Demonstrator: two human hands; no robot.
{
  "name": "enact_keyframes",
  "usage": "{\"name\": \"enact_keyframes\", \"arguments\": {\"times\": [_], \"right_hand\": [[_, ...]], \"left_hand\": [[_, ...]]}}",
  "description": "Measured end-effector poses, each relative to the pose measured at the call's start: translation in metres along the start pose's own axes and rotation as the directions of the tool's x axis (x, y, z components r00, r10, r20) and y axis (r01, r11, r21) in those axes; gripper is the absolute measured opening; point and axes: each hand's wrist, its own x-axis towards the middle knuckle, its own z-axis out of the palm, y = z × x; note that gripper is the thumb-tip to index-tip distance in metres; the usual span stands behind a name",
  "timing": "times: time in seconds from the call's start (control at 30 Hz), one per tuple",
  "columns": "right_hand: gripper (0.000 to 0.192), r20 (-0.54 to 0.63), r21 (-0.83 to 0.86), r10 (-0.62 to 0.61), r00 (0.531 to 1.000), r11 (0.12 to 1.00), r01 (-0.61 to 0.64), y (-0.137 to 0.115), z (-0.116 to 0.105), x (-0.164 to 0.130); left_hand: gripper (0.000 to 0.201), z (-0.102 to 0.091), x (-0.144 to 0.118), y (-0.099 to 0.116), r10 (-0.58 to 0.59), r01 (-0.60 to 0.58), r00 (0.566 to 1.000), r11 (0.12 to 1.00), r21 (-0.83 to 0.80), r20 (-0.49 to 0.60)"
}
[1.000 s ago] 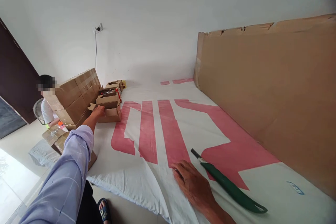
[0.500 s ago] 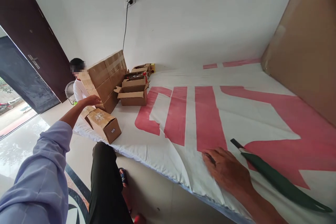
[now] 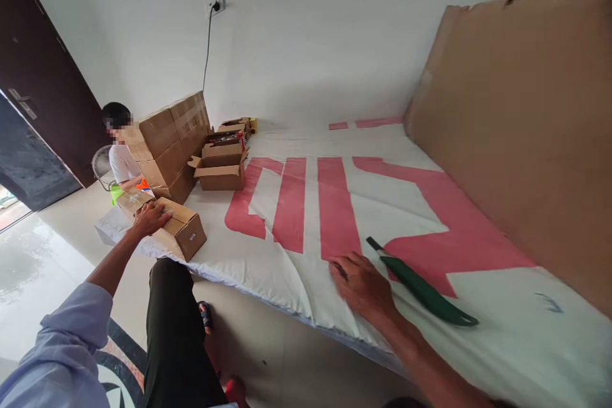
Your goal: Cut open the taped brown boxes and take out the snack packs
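Note:
My left hand (image 3: 152,218) lies on top of a taped cardboard box (image 3: 191,237) at the left edge of the cloth-covered surface, fingers stretched over its lid. A second cardboard box (image 3: 135,197) adjoins it, partly behind that hand. My right hand (image 3: 363,287) rests on the white and red cloth (image 3: 287,274) with its fingers curled. A small dark thing shows between thumb and fingers, too unclear to name. Beside this hand lies a dark green, curved, blade-shaped object (image 3: 425,290) with a black end.
Stacked cardboard boxes (image 3: 165,140) stand at the left, near a seated person (image 3: 124,162). An open carton (image 3: 220,178) and several filled ones line up by the wall. A large cardboard sheet or box (image 3: 521,127) rises at the right. A plugged-in cable (image 3: 208,51) hangs behind.
My left hand has come down from beside the stacked boxes onto the smaller box. The view has turned right, showing more of the large cardboard. My right hand stays on the cloth.

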Motion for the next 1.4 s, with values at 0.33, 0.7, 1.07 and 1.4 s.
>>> {"name": "enact_keyframes", "arguments": {"times": [0.33, 0.7, 1.07, 1.4], "right_hand": [[0.025, 0.045, 0.031, 0.039, 0.998, 0.999, -0.041, -0.008, -0.017, -0.004], [0.073, 0.351, 0.548, 0.195, 0.916, 0.751, -0.369, -0.078, -0.039, -0.011], [0.056, 0.434, 0.586, 0.126, 0.892, 0.712, -0.386, -0.124, -0.021, 0.005], [0.032, 0.070, -0.106, 0.259, 0.963, 0.962, -0.251, -0.008, -0.080, 0.002]], "left_hand": [[0.038, -0.002, -0.068, 0.121, 0.059, -0.086, 0.985, 0.983, -0.161, -0.164], [0.037, 0.053, -0.053, 0.118, -0.063, -0.080, 0.993, 0.233, -0.969, -0.097], [0.042, 0.061, -0.059, 0.111, 0.172, -0.086, 0.980, -0.079, -0.993, -0.099], [0.063, 0.056, -0.035, 0.116, 0.225, -0.198, 0.959, 0.090, -0.976, -0.173]]}}
